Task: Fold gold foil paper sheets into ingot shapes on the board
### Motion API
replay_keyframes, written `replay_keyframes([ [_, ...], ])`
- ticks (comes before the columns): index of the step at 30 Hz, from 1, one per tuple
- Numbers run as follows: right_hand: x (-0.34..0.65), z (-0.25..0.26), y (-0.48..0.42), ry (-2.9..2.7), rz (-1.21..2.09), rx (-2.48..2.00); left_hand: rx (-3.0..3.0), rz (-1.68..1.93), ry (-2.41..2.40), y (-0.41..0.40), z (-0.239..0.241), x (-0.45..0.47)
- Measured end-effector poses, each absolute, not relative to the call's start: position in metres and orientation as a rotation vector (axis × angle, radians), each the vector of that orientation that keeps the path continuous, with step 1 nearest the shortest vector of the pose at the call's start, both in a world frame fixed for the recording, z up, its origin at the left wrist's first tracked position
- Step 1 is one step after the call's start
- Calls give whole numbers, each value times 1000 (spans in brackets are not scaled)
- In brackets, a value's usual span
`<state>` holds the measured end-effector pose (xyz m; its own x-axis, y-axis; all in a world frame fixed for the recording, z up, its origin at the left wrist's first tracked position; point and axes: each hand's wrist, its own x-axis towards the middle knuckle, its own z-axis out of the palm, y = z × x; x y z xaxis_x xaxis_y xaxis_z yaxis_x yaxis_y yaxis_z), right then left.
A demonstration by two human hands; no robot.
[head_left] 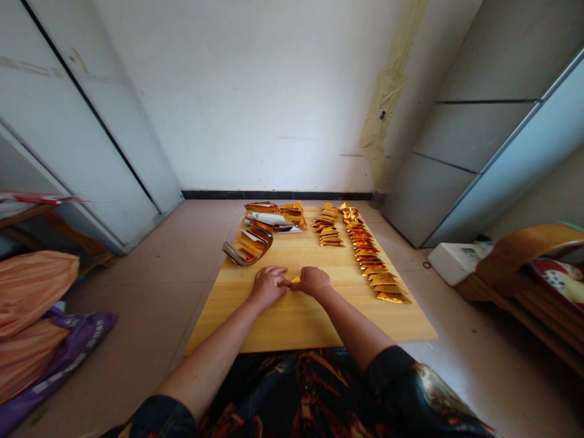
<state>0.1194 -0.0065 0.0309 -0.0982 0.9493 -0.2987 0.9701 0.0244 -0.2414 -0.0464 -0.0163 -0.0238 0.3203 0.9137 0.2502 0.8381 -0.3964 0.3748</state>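
Note:
My left hand (pixel 267 285) and my right hand (pixel 312 281) meet at the middle of a wooden board (pixel 296 322) on the floor. Both are closed, pinching a small piece of gold foil paper (pixel 295 280) between them; only a sliver of it shows. A long row of folded gold foil pieces (pixel 370 258) runs down the board's right side. A shorter row of folded pieces (pixel 328 228) lies beside it. A curled stack of gold foil sheets (pixel 249 245) sits at the left, just beyond my left hand.
More foil sheets and a white tube (pixel 267 218) lie at the board's far end. Orange and purple bags (pixel 41 328) are on the floor at left. A white box (pixel 454 261) and a wooden chair (pixel 524 261) stand at right. White wall ahead.

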Motion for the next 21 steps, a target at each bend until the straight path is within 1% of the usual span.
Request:
replay_keyframes([
  [12, 127, 32, -3, 2211, -686, 2070, 2357, 669, 1640, -18, -22, -45],
  [17, 135, 24, 0, 2259, -760, 2077, 2394, 689, 1642, -18, -22, -45],
  [21, 140, 16, 2, 2318, -755, 2083, 2396, 686, 1641, -18, -23, -45],
])
